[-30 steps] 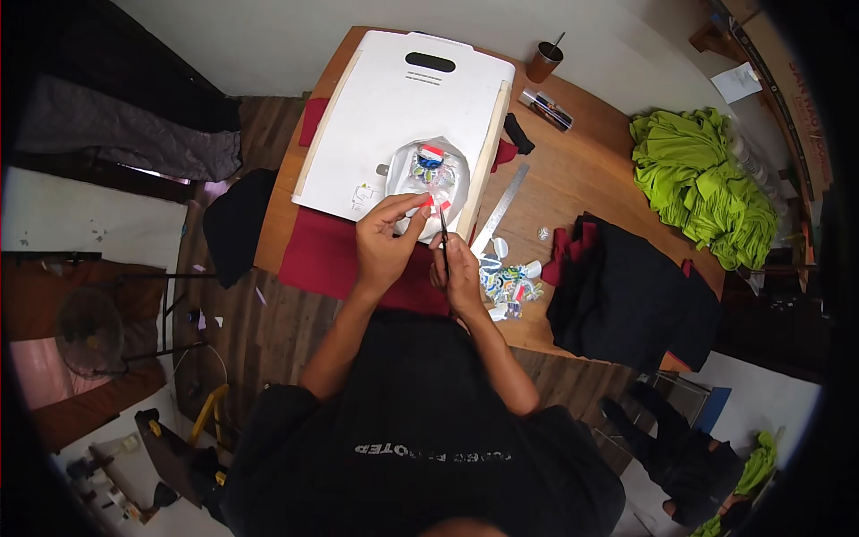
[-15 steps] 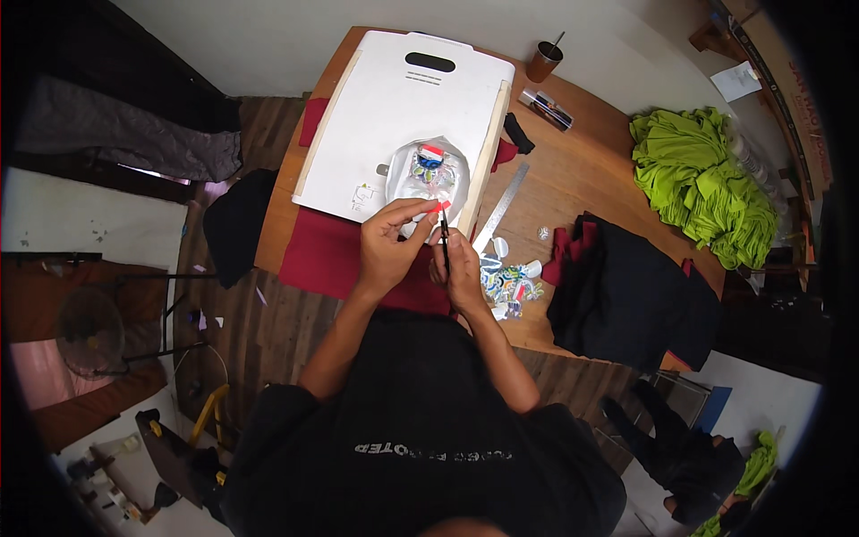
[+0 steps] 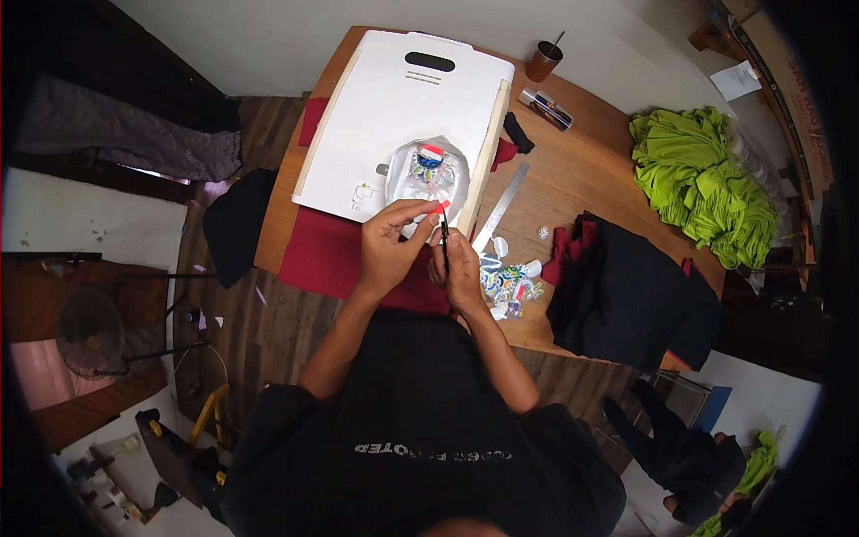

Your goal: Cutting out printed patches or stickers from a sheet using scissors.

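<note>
Small red piece (image 3: pixel 442 207) is pinched by left hand (image 3: pixel 391 249). Thin black tool (image 3: pixel 444 234) is held upright by right hand (image 3: pixel 463 271), above white board (image 3: pixel 394 107).

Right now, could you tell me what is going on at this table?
A person in a black shirt works over a white cutting board on a wooden table. The left hand pinches a small piece with a red tip, while the right hand holds a thin dark tool upright against it. A printed foil sheet lies on the board, with cut scraps and a metal ruler beside it.
</note>
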